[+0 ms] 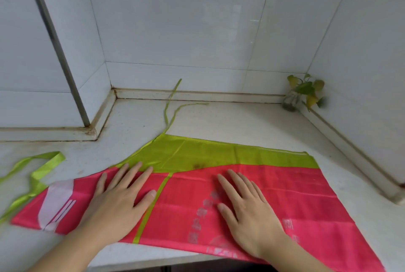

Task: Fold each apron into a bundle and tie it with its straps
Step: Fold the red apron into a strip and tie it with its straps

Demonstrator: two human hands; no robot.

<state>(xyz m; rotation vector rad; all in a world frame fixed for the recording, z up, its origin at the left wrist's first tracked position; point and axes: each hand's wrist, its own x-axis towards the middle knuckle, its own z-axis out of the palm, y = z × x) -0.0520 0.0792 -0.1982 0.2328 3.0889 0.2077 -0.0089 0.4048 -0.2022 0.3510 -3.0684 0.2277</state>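
Note:
A pink apron point(295, 201) with a lime-green top band lies folded lengthwise and flat on the white counter point(241, 122). My left hand point(122, 197) presses on it left of a green stripe, fingers straight and spread. My right hand point(247, 208) lies flat on the pink cloth to the right of that stripe, over faded printing. Thin green waist straps point(173, 111) trail from the apron's far edge toward the back wall. A wider green neck strap point(39, 168) loops on the counter at the left.
A small plant in a glass jar point(302, 94) stands in the back right corner. Tiled walls enclose the counter at the back and right, with a raised ledge at the left. The apron's near right edge hangs over the counter's front edge.

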